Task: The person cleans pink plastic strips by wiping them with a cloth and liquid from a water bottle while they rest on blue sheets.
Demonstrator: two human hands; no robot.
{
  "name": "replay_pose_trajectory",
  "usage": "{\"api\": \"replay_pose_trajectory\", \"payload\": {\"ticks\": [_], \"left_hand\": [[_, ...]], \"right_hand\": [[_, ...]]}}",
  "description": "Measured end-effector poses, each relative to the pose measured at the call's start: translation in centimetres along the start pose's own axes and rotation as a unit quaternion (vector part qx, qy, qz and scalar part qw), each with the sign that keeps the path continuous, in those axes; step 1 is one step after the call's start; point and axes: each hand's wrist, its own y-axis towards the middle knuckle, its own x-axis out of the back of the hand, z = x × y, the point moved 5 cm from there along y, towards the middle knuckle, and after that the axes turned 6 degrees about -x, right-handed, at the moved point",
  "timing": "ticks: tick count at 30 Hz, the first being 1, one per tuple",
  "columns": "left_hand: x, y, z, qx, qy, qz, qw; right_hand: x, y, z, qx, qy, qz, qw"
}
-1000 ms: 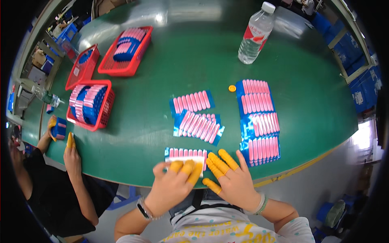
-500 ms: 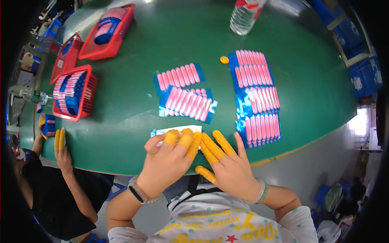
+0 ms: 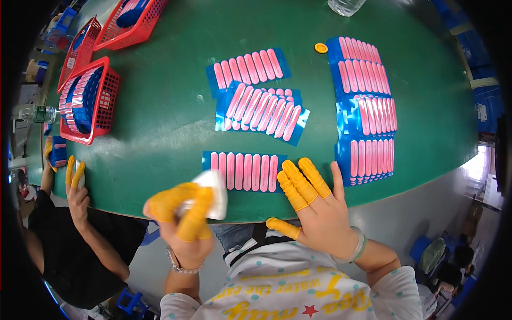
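A blue sheet (image 3: pixel 245 172) with a row of rounded pink strips lies flat on the green table close to me. My right hand (image 3: pixel 314 194), wearing yellow finger cots, rests with its fingers spread at the sheet's right end. Left of it, my left hand (image 3: pixel 186 216), also in yellow finger cots, is closed on a folded white cloth (image 3: pixel 217 196) near the sheet's lower left edge; motion blurs both. Beyond the sheet, more such sheets lie in a loose overlapping pile (image 3: pixel 261 109). To the right, an overlapping column of sheets (image 3: pixel 368 114) runs away from me.
A loose yellow finger cot (image 3: pixel 320 48) lies beside the column's far end. Red baskets (image 3: pixel 106 101), some holding blue and pink sheets, stand at the left. A clear bottle (image 3: pixel 345 5) is at the far edge of view. A co-worker's hand (image 3: pixel 78 197) works at the left.
My left hand has swung left and towards me with the white cloth, uncovering the near sheet. My right hand stays at the sheet's right end. The whole view has shifted a little.
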Motion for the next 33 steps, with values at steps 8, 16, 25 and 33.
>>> {"api": "replay_pose_trajectory", "payload": {"ticks": [8, 16, 25, 33], "left_hand": [[0.4, -3.2, 4.4, 0.200, -0.053, -0.289, 0.935], [0.8, -3.4, 4.2, 0.209, -0.047, -0.313, 0.925], [0.6, -3.2, 4.0, 0.186, -0.033, -0.275, 0.943], [0.3, -4.0, 4.3, 0.148, -0.024, -0.294, 0.944]], "right_hand": [[-0.1, -0.1, -0.3, -0.012, 0.026, 0.012, 1.000], [0.2, -0.7, -1.1, -0.010, 0.082, -0.034, 0.996], [0.2, -0.4, -0.3, 0.020, 0.029, -0.037, 0.999], [-0.5, -3.1, -0.3, 0.138, 0.000, -0.064, 0.988]]}}
